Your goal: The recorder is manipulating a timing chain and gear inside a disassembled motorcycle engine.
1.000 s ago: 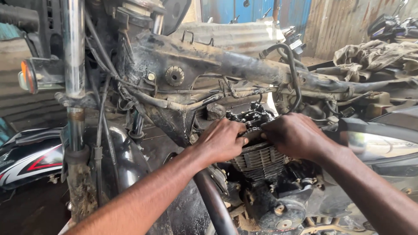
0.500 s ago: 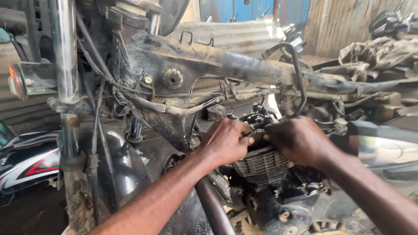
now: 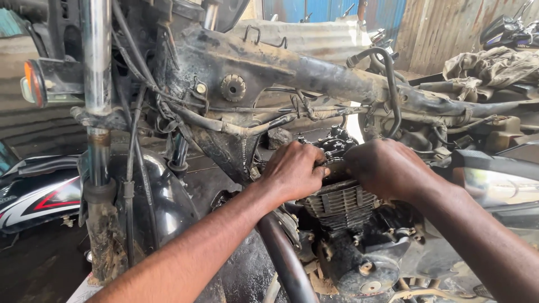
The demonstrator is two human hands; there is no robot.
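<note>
A stripped motorcycle stands before me, its dirty frame tube (image 3: 314, 73) running across the view. Below the tube sits the finned engine cylinder (image 3: 338, 203) with a black cylinder head (image 3: 336, 147) on top. My left hand (image 3: 293, 170) rests on the left side of the cylinder head, fingers curled against it. My right hand (image 3: 386, 168) presses on the right side, fingers bent over the head. The two hands nearly touch above the fins. Whether either hand holds a small part or tool is hidden by the fingers.
A chrome front fork (image 3: 96, 84) with an orange indicator lamp (image 3: 32, 83) stands at left. A curved exhaust pipe (image 3: 283, 258) runs under my left forearm. A dirty cloth (image 3: 488, 67) lies at upper right. Another motorcycle's fairing (image 3: 33, 193) sits at lower left.
Both hands stay on the cylinder head, shifting only slightly. My view has drifted a little to the right and lower relative to the motorcycle.
</note>
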